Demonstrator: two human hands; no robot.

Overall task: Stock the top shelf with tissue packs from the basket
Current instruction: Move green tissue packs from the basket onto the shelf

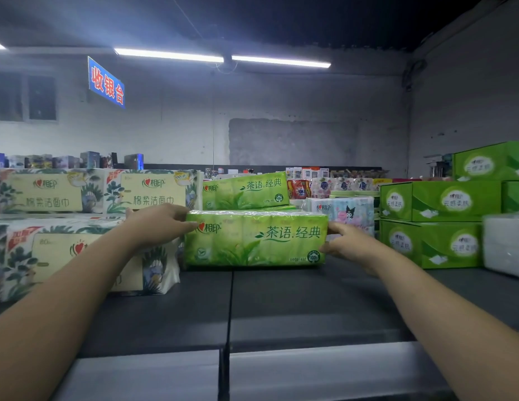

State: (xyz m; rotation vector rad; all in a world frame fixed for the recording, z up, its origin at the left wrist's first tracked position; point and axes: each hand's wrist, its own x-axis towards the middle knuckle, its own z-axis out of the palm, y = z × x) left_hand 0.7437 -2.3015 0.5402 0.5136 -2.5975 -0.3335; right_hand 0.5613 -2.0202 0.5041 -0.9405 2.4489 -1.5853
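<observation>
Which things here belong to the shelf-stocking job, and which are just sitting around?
In the job: green tissue pack, gripped at its ends by the left hand and right hand; top shelf; matching green pack behind.
Just there: floral tissue packs, green tissue boxes, cartoon-print pack, blue hanging sign.

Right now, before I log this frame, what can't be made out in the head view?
Head view only:
1. Basket: outside the frame, so its contents are unknown.
2. Right hand: fingertips partly hidden behind the end of the front green tissue pack.
3. Rear green tissue pack: lower part hidden by the front one.
4. White pack: cut by the right edge and blurred.
</observation>
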